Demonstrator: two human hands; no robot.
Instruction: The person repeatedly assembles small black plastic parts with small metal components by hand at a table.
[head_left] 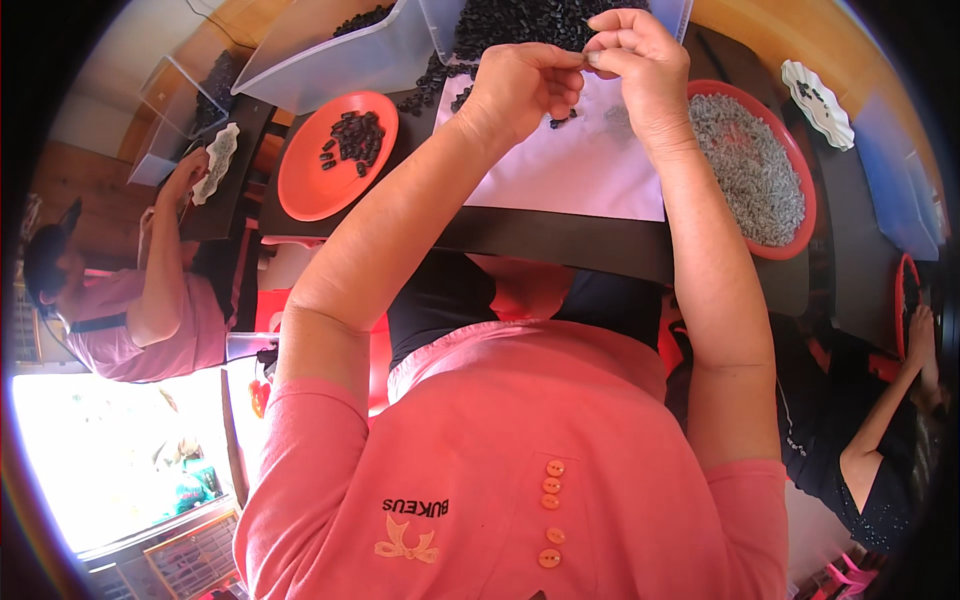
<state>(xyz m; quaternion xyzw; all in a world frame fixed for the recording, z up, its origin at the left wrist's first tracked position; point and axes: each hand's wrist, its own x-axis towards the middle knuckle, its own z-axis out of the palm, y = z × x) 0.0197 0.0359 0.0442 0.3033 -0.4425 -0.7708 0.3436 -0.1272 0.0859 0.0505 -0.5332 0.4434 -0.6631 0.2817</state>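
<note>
My left hand (525, 88) and my right hand (640, 80) meet fingertip to fingertip above a pale pinkish sheet (570, 180) on the dark table. Both are closed in a pinch, and whatever sits between the fingertips is too small to make out. Just beyond them a see-through plastic bin (440, 30) holds a heap of small black parts (520, 28). Some loose black parts (430, 85) lie beside my left hand. To the left, an orange-red plate (305, 185) carries several black parts. On the right, a red bowl (800, 165) is filled with small grey metal pieces (745, 170).
Another see-through bin (330, 65) stands behind the plate. At the far right are a scalloped white dish (825, 105) with a few black bits and a bluish bin (900, 180). People work at both sides, one in pink (150, 320) at left, one in dark clothes (850, 470) at right.
</note>
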